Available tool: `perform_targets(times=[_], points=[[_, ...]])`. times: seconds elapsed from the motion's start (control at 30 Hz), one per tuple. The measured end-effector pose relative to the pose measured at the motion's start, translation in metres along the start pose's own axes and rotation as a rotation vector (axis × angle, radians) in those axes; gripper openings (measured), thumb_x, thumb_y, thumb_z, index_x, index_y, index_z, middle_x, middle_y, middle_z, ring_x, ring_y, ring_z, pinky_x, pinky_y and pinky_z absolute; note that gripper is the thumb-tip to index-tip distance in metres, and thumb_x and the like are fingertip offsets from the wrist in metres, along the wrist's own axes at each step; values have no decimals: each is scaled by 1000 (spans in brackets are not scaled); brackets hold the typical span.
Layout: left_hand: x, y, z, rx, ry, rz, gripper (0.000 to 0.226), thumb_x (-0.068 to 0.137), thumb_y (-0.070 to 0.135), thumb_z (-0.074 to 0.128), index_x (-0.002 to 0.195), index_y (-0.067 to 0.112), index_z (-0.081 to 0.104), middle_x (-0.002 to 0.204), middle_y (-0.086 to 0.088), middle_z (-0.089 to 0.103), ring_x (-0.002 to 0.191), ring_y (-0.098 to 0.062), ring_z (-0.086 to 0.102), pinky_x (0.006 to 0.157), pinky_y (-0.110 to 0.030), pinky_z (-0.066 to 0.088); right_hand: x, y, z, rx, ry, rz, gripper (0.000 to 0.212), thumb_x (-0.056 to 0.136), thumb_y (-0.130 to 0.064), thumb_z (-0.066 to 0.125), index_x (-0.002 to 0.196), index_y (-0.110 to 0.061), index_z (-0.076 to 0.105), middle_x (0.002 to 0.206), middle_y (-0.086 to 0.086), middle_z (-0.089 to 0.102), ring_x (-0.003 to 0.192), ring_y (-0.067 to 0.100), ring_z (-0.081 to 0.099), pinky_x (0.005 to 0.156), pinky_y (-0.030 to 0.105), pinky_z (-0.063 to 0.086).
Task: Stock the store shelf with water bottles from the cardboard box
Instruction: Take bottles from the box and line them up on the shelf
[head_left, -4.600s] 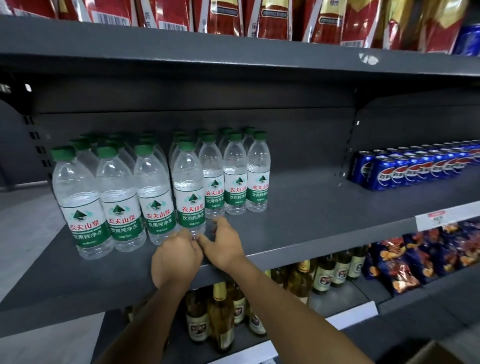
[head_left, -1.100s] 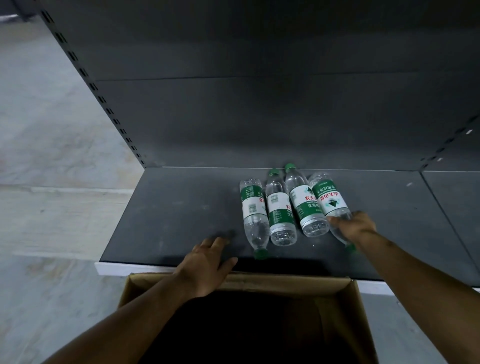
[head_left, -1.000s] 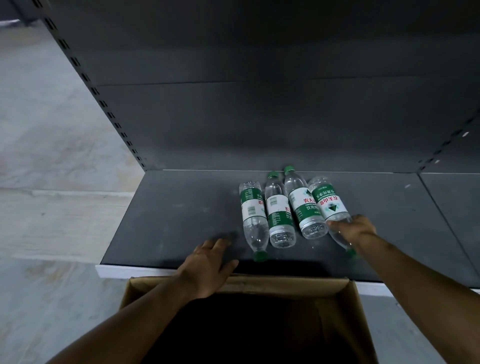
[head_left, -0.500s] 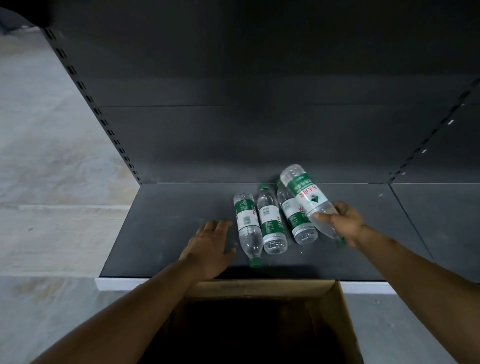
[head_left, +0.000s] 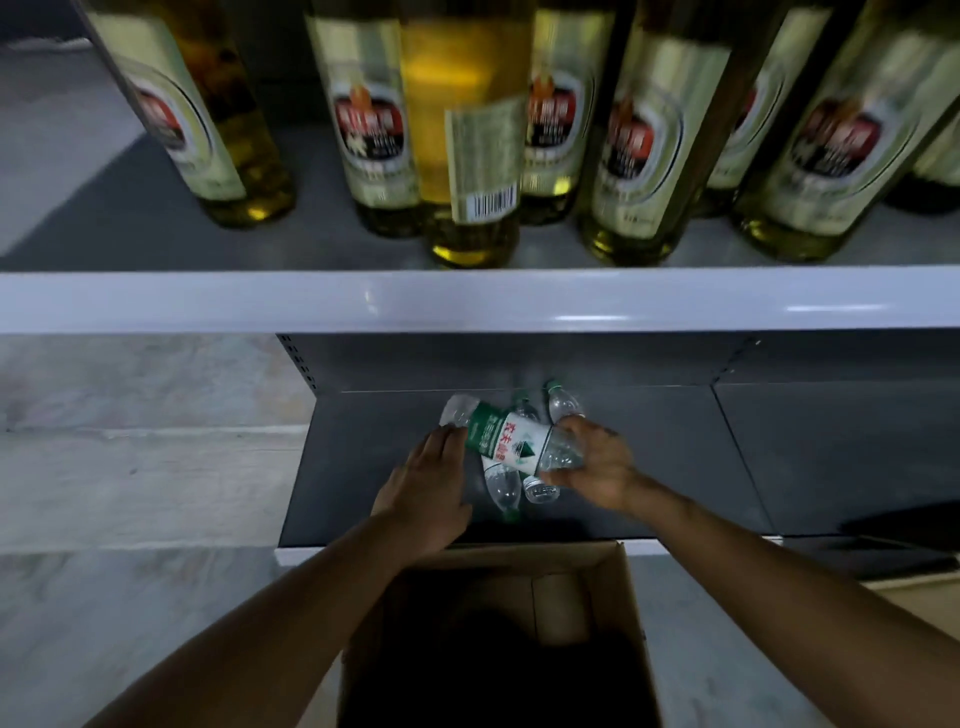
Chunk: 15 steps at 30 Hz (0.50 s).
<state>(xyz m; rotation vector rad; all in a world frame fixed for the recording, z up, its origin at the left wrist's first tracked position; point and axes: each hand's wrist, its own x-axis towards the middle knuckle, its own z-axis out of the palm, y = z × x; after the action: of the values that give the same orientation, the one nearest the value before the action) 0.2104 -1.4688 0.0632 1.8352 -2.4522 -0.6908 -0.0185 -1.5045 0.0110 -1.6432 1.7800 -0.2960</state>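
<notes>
Lifted off the dark metal shelf (head_left: 675, 467) since half a second ago, the clear, green-labelled water bottle (head_left: 511, 441) now lies crosswise above three others (head_left: 504, 486). Right hand (head_left: 597, 467) grips it; left hand (head_left: 431, 483) touches its base, fingers relaxed. Glossy amber glass bottles (head_left: 467, 156) stand overhead, an open cardboard box (head_left: 631, 623) below.

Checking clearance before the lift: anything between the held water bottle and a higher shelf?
Yes. The right hand grips the water bottle low, over the bottom shelf. The white shelf edge above, carrying amber glass bottles, overhangs it; left hand touches the bottle's base end.
</notes>
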Motion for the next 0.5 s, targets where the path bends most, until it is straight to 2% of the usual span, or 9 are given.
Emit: perform_targets(times=[0.1, 0.2, 0.27, 0.37, 0.5], points=[[-24, 14, -30, 26, -44, 2, 93, 85, 24, 63, 152, 16, -1, 160, -2, -1, 147, -21, 7, 118, -36, 20, -38, -32, -18, -167, -49, -81, 67, 68, -37, 79, 126, -26, 48, 128, -3, 55, 117, 21, 49, 94, 29, 44], [-47, 29, -61, 56, -113, 13, 98, 83, 26, 66, 152, 17, -3, 160, -3, 3, 146, -22, 11, 117, -31, 15, -80, -65, -47, -272, -77, -191, 65, 70, -36, 77, 127, -31, 46, 129, -6, 53, 118, 19, 45, 93, 27, 40], [-61, 39, -84, 65, -184, 9, 102, 81, 32, 69, 152, 17, -2, 159, -5, 10, 144, -23, 18, 116, -31, 19, -107, -87, -72, -321, -104, -282, 59, 72, -33, 75, 124, -29, 48, 126, -6, 55, 116, 17, 43, 94, 25, 38], [-82, 58, -123, 47, -271, -7, 102, 77, 40, 73, 151, 21, 5, 151, -6, 31, 134, -23, 36, 107, -33, 34, -143, -124, -116, -446, -128, -420, 60, 75, -33, 72, 128, -25, 47, 127, -5, 52, 118, 16, 41, 96, 26, 33], [-110, 87, -178, -5, -299, -29, 92, 74, 31, 75, 148, 26, 20, 141, -3, 45, 124, -22, 49, 99, -33, 43, -182, -172, -175, -617, -104, -584, 62, 79, -32, 67, 135, -23, 42, 137, -4, 47, 123, 18, 39, 104, 28, 31]])
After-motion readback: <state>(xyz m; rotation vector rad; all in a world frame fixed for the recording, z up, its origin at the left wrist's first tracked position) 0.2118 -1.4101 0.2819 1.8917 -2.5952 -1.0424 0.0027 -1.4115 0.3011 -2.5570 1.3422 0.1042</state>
